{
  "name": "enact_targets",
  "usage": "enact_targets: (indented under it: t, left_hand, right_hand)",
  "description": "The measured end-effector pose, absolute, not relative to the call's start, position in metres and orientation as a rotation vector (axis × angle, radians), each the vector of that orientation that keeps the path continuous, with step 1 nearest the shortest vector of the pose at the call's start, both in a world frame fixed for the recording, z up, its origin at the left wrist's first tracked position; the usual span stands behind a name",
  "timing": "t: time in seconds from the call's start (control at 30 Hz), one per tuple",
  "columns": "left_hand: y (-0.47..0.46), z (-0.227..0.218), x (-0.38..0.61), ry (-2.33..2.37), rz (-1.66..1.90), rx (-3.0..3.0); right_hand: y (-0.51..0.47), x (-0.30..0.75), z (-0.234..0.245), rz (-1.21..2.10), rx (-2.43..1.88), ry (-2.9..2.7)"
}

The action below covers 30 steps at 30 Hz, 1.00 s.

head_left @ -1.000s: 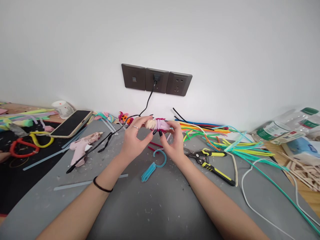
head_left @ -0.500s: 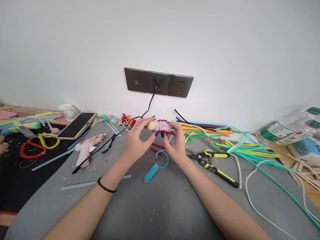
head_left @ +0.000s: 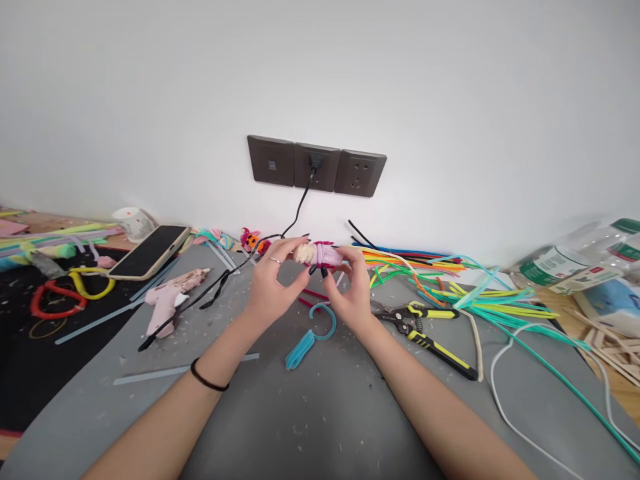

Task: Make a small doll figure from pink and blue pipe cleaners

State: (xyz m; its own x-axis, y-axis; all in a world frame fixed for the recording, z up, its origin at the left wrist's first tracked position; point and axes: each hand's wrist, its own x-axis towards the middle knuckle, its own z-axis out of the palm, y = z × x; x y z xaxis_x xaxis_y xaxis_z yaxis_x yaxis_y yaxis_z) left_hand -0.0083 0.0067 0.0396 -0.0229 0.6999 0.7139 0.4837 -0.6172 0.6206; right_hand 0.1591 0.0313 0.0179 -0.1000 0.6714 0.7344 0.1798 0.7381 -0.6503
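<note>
Between my two hands is a small pipe-cleaner figure (head_left: 326, 256), with a cream end on the left and a lilac and magenta body. My left hand (head_left: 274, 277) pinches its cream end, thumb below and fingers above. On the lilac end, my right hand (head_left: 350, 287) is closed, its thumb under the figure. The fingers hide part of it. Just below on the grey mat (head_left: 320, 413) lies a blue pipe-cleaner piece (head_left: 301, 349) with a curled hook. Partly behind my right hand are yellow-and-black wire strippers (head_left: 425, 333).
At left lie a pink glue gun (head_left: 167, 300), a phone (head_left: 150, 252), scissors (head_left: 63, 299) and a paper cup (head_left: 133, 224). Colourful pipe cleaners (head_left: 500, 300) spread at right, near a plastic bottle (head_left: 555, 265). A black cord (head_left: 300, 210) runs from the wall socket (head_left: 317, 167).
The view has shifted slightly, so the things at left appear a little further left. Both hands keep their hold on the figure, almost still.
</note>
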Motion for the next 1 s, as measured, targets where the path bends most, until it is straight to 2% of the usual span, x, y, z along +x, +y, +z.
enact_targets:
  t: [1.0]
  left_hand:
    - [0.0066, 0.0398, -0.009, 1.305, 1.697, 2.121]
  right_hand:
    - [0.0312, 0.1592, 0.0162, 0.543, -0.682, -1.651]
